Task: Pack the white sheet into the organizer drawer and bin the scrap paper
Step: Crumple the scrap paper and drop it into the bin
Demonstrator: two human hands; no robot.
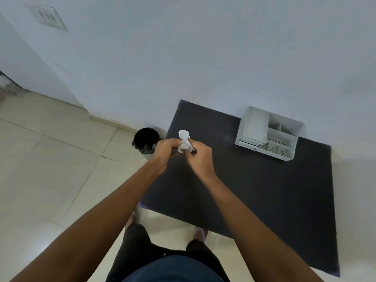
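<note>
A crumpled piece of white scrap paper [184, 142] is squeezed between my left hand [165, 150] and my right hand [200, 159], above the left part of the dark table [264, 190]. Both hands are closed on the paper, and its top sticks up above my fingers. A white desk organizer [269, 133] with several compartments and a drawer stands at the table's back right, against the wall. A black-lined bin [146, 140] stands on the floor just left of the table, close to my left hand. I cannot see a flat white sheet anywhere.
The table stands against a pale wall. Cream floor tiles [50, 159] spread out to the left. My legs and feet are at the table's front edge.
</note>
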